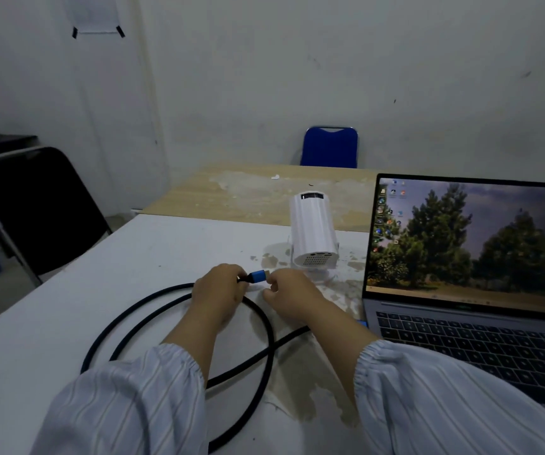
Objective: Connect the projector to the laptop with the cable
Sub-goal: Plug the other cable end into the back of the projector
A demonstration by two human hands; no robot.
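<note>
Both arms wear loose, pale blue-white sleeves with thin lengthwise stripes, gathered into elastic cuffs at the wrists. The left hand point(217, 292) and right hand point(289, 298) are bare, with no rings or watch visible.

A white table point(67, 316) with worn patches; beyond it a wooden table point(248, 192); a blue chair point(329, 147) by the far wall; a black chair point(34, 208) at left; paper point(95, 14) taped to the wall.
</note>
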